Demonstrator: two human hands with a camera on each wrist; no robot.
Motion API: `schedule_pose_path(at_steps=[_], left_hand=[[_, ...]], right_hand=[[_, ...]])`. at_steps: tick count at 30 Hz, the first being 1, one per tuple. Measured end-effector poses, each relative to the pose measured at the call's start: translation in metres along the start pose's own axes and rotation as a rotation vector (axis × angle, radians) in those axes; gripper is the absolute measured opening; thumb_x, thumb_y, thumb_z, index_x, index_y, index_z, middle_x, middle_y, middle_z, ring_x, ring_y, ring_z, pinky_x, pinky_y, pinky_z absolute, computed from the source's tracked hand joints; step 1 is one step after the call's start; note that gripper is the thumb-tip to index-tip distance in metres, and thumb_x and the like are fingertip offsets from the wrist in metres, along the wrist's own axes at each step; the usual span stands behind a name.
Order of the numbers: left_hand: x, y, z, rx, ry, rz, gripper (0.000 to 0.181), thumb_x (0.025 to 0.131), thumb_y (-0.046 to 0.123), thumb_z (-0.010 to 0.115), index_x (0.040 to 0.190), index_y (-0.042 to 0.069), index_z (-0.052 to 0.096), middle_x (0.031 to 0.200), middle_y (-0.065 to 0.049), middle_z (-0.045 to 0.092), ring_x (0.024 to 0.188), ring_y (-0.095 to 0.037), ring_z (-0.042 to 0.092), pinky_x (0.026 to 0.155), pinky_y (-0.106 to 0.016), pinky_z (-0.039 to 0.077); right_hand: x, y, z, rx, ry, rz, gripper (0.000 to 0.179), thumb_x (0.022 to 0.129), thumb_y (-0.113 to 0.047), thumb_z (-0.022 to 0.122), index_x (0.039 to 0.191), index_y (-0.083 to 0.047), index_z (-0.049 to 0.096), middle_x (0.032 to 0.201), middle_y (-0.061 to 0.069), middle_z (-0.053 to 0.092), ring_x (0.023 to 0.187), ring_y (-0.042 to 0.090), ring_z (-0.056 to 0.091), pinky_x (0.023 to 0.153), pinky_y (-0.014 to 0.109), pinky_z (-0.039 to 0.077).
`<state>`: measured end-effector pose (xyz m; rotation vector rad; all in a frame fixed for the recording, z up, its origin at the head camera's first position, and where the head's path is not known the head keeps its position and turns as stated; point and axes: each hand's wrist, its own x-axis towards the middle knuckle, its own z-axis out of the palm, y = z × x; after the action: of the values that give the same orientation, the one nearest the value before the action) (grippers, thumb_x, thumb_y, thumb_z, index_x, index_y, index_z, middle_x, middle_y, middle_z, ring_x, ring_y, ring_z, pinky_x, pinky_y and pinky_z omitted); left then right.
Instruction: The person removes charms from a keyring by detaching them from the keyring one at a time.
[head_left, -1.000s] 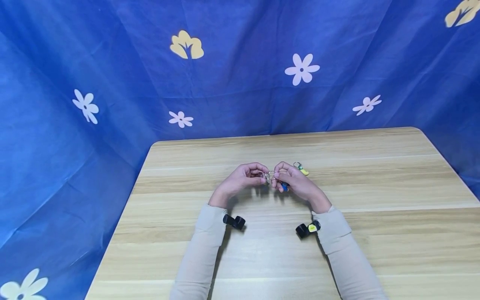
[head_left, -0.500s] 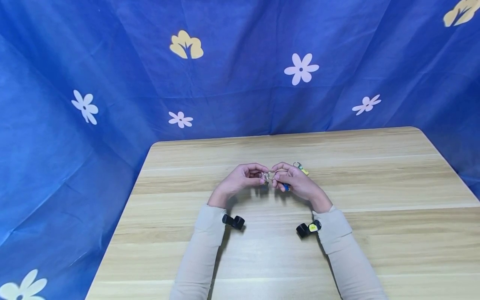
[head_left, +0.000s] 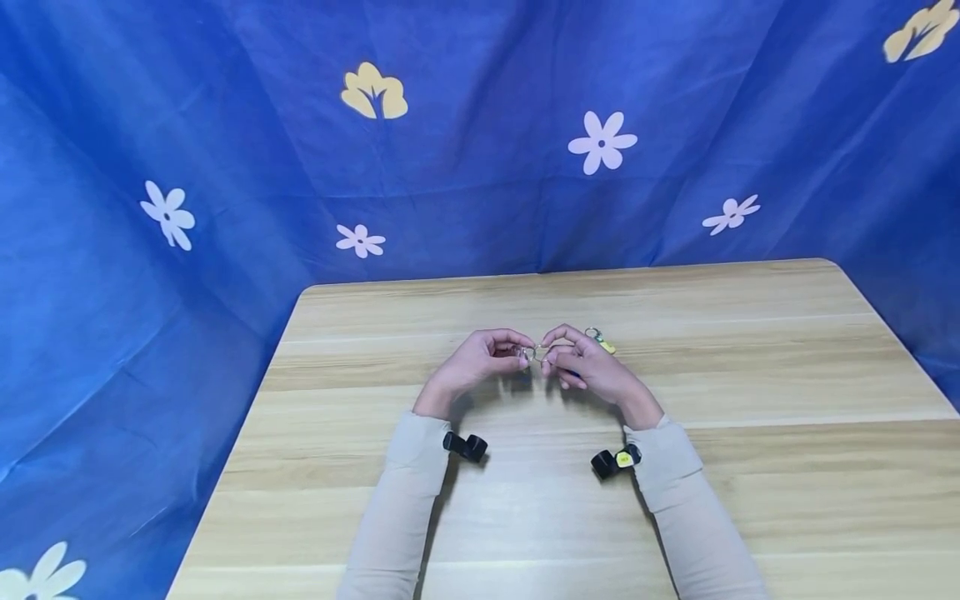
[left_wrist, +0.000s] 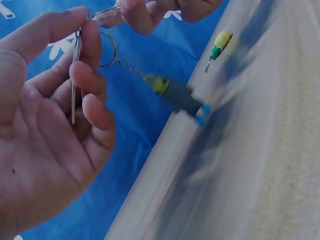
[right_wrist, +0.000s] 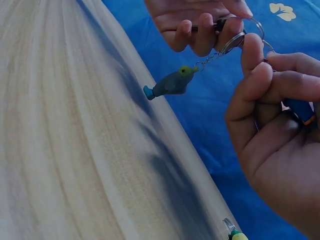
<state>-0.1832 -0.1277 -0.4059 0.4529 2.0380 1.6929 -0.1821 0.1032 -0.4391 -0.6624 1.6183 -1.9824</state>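
Fish-like charm (right_wrist: pixel 172 82): smooth, looks like moulded rubber/plastic; grey-green body, yellow-green head w/ dark eye spot, blue tail end. It dangles above the worktop (head_left: pixel 787 400) on a short link chain (right_wrist: pixel 210 58) from a round metal split ring (left_wrist: pixel 115 50) at the left hand's fingertips. A 2nd ring (left_wrist: pixel 107 12), seen near edge-on in the L wrist view, bridges the two hands.

Left hand (left_wrist: pixel 47 135): thumb & forefinger pinched on the split ring, other fingers loosely curled beside a thin, flat metal strip (left_wrist: pixel 74 100). Right hand (right_wrist: pixel 280 130): thumb & forefinger pinched on the 2nd ring, rest curled round a glossy blue piece (right_wrist: pixel 300 110) w/ an orange band. Hands v. close, fingertips near-meeting.

Nearby on worktop, beyond the R hand: a yellow-and-green keyring (head_left: pixel 607 345). Worktop is pale, streaky woodgrain; behind it, creased blue cloth (head_left: pixel 465 167).

Blue piece mostly hidden by fingers; we can't make out its shape. Charm blurred in L wrist view; keyring cut off in R wrist view.
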Motion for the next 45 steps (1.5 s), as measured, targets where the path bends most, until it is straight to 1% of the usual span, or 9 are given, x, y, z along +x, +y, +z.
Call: schedule_pose_path(at_steps=[5, 8, 13, 18, 22, 29, 34, 38, 45], left_hand=[[0.0031, -0.0045, -0.0004, 0.007, 0.050, -0.009, 0.036, 0.084, 0.006, 0.070, 0.119, -0.002, 0.060, 0.092, 0.002, 0.070, 0.084, -0.010, 0.065, 0.083, -0.025, 0.053], [0.0048, -0.0064, -0.0008, -0.005, 0.072, -0.014, 0.035, 0.084, 0.005, 0.071, 0.116, -0.002, 0.060, 0.087, 0.004, 0.069, 0.082, -0.014, 0.066, 0.081, -0.025, 0.053], [0.0064, -0.0073, -0.0008, -0.003, 0.089, -0.028, 0.032, 0.083, 0.004, 0.071, 0.112, -0.001, 0.058, 0.079, 0.007, 0.067, 0.084, -0.023, 0.066, 0.081, -0.024, 0.051], [0.0071, -0.0067, -0.0003, 0.016, 0.073, -0.029, 0.033, 0.084, 0.006, 0.070, 0.114, 0.001, 0.058, 0.077, 0.007, 0.068, 0.086, -0.029, 0.066, 0.087, -0.033, 0.052], [0.0061, -0.0060, -0.0004, 0.039, 0.037, -0.028, 0.035, 0.086, 0.009, 0.069, 0.120, 0.004, 0.061, 0.083, 0.002, 0.070, 0.090, -0.033, 0.066, 0.091, -0.044, 0.052], [0.0044, -0.0051, 0.0008, 0.113, 0.005, -0.002, 0.041, 0.085, 0.015, 0.071, 0.125, 0.009, 0.062, 0.109, -0.010, 0.070, 0.094, -0.018, 0.067, 0.088, -0.032, 0.054], [0.0047, -0.0053, 0.0008, 0.124, 0.004, -0.022, 0.039, 0.086, 0.012, 0.070, 0.125, 0.009, 0.062, 0.109, -0.014, 0.069, 0.093, -0.018, 0.066, 0.086, -0.029, 0.053], [0.0047, -0.0048, 0.0008, 0.129, 0.019, -0.036, 0.039, 0.086, 0.014, 0.070, 0.124, 0.009, 0.063, 0.111, -0.013, 0.070, 0.094, -0.016, 0.066, 0.087, -0.028, 0.052], [0.0040, -0.0050, 0.0025, 0.119, 0.020, -0.029, 0.037, 0.086, 0.014, 0.071, 0.122, 0.007, 0.064, 0.112, -0.013, 0.069, 0.093, -0.011, 0.066, 0.089, -0.029, 0.052]], right_hand=[[0.0003, -0.0010, 0.0026, -0.066, 0.034, -0.003, 0.013, 0.100, -0.006, 0.046, 0.113, -0.007, 0.047, 0.088, 0.007, 0.070, 0.044, 0.004, 0.037, 0.054, 0.024, 0.047], [0.0016, -0.0016, 0.0043, -0.112, 0.053, -0.002, 0.017, 0.100, -0.006, 0.047, 0.115, 0.001, 0.044, 0.089, 0.011, 0.070, 0.044, 0.004, 0.038, 0.050, 0.024, 0.044], [0.0028, -0.0018, 0.0072, -0.160, 0.079, 0.021, 0.021, 0.099, -0.007, 0.048, 0.117, 0.002, 0.044, 0.093, 0.021, 0.069, 0.043, 0.006, 0.038, 0.044, 0.024, 0.039], [0.0038, 0.0004, 0.0083, -0.146, 0.086, 0.030, 0.020, 0.098, -0.005, 0.048, 0.117, 0.000, 0.044, 0.092, 0.020, 0.069, 0.045, 0.006, 0.039, 0.043, 0.022, 0.035], [0.0043, 0.0018, 0.0080, -0.149, 0.104, 0.028, 0.017, 0.099, -0.006, 0.049, 0.115, -0.002, 0.047, 0.089, 0.016, 0.071, 0.045, 0.006, 0.041, 0.043, 0.020, 0.036], [0.0034, 0.0038, 0.0030, -0.123, 0.146, 0.036, 0.016, 0.098, -0.006, 0.050, 0.114, -0.010, 0.051, 0.085, 0.010, 0.072, 0.043, 0.004, 0.039, 0.049, 0.022, 0.044], [0.0022, 0.0041, 0.0008, -0.089, 0.140, 0.045, 0.018, 0.097, -0.006, 0.050, 0.114, -0.010, 0.051, 0.083, 0.006, 0.072, 0.042, 0.004, 0.039, 0.054, 0.023, 0.047], [0.0015, 0.0039, 0.0001, -0.058, 0.140, 0.052, 0.020, 0.097, -0.006, 0.050, 0.116, -0.008, 0.050, 0.082, 0.003, 0.072, 0.042, 0.004, 0.038, 0.057, 0.024, 0.049], [-0.0002, 0.0036, 0.0011, 0.002, 0.136, 0.079, 0.019, 0.097, -0.004, 0.049, 0.115, -0.010, 0.051, 0.084, 0.002, 0.072, 0.041, 0.003, 0.038, 0.061, 0.022, 0.050]])
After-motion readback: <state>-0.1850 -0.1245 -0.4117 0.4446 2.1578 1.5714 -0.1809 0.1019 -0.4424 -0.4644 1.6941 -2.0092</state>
